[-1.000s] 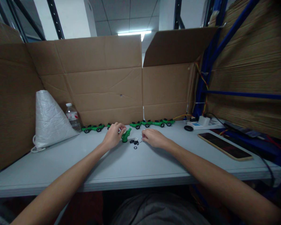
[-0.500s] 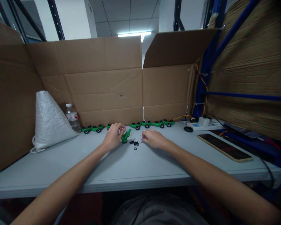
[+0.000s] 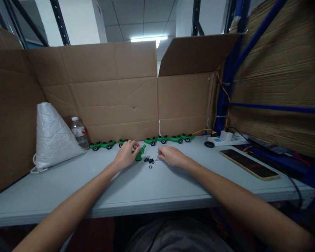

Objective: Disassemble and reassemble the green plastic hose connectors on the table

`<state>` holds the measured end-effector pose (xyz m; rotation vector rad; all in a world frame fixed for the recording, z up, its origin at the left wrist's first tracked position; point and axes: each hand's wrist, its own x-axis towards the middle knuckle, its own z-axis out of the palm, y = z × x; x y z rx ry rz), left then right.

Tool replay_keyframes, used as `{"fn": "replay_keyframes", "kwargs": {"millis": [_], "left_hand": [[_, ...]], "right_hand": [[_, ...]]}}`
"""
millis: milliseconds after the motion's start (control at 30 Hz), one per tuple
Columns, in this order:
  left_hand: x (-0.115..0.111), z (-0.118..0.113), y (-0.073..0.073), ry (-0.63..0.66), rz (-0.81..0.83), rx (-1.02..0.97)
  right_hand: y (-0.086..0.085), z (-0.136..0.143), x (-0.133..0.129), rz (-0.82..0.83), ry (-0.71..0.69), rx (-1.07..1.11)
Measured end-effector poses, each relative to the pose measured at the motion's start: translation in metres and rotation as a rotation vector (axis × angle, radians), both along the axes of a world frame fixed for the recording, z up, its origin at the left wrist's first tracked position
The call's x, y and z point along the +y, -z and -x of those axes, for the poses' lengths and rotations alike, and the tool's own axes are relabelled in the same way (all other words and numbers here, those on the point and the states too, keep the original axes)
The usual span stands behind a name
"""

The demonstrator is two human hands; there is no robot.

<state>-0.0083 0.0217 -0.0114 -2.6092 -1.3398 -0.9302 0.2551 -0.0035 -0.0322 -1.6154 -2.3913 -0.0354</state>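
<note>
My left hand (image 3: 126, 154) is at the middle of the table, thumb and fingers curled against a green toy car body (image 3: 140, 154) that stands tilted on end. The hand covers its left side. To the right, my right hand (image 3: 169, 155) rests on the table with its fingers bent and pressed together. Whatever those fingertips pinch is hidden or too small to name. Between the hands lie several small black parts (image 3: 149, 160), a small white piece (image 3: 151, 157) and a black ring (image 3: 150, 167). Thin, shiny bits (image 3: 157, 159) lie beside the right fingertips.
Green toy cars (image 3: 163, 139) line the back, before a cardboard wall (image 3: 115, 101). At left stand a silvery-white bag (image 3: 55, 140) and a water bottle (image 3: 79, 132). At right are a phone (image 3: 248, 163), a power strip (image 3: 220, 140), a black round object (image 3: 209, 144) and cables.
My left hand has closed in on the green car body and covers more of it. My right hand stays by the small parts. The whole view has shifted slightly.
</note>
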Motion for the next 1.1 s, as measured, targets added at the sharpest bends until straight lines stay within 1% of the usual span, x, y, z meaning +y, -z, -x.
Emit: {"fn": "replay_keyframes", "kwargs": {"millis": [267, 733, 867, 1000, 1100], "left_hand": [[-0.004, -0.001, -0.003, -0.004, 0.012, 0.016], [0.003, 0.002, 0.005, 0.033, 0.068, 0.032], [0.005, 0.003, 0.007, 0.019, 0.089, 0.049], [0.001, 0.003, 0.003, -0.01, 0.122, 0.021], [-0.004, 0.001, -0.003, -0.029, 0.086, -0.006]], "right_hand": [[0.004, -0.002, 0.004, 0.014, 0.007, 0.068], [0.008, -0.006, 0.011, 0.026, 0.014, 0.097], [0.007, -0.007, 0.012, 0.027, 0.02, 0.099], [0.006, -0.007, 0.013, 0.051, 0.025, 0.114], [0.006, -0.007, 0.012, 0.064, 0.036, 0.122]]}}
